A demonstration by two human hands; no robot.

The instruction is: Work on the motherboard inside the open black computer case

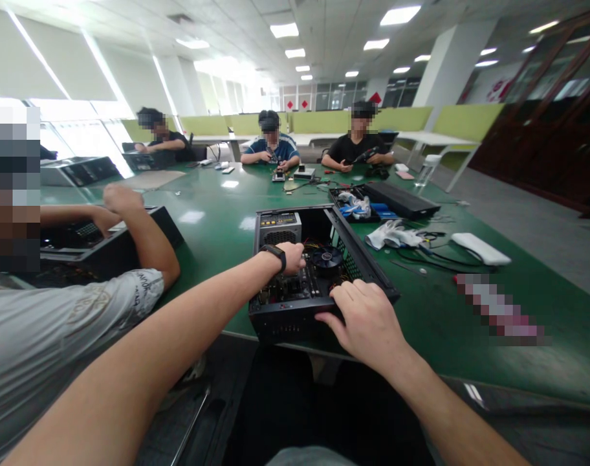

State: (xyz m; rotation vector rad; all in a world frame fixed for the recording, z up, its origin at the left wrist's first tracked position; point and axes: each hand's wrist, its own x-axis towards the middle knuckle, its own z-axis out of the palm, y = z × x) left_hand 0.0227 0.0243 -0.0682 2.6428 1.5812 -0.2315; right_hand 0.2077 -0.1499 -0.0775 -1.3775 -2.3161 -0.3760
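An open black computer case (285,317) lies on the green table in front of me, its inside facing up. A power supply (279,228) sits in its far left corner, and a round black fan (327,257) is near its middle. My left hand (291,256), with a black band on the wrist, reaches inside the case beside the fan. Its fingers are curled, and what they hold, if anything, is hidden. My right hand (365,314) grips the near right edge of the case, thumb on the outer side and fingers over the rim.
At the left a person works in another case (166,233). Three people sit across the green table (212,194). To the right are white gloves (394,234), black cables, a white pouch (480,248), a clear bottle (427,171) and a parts-filled case (356,206).
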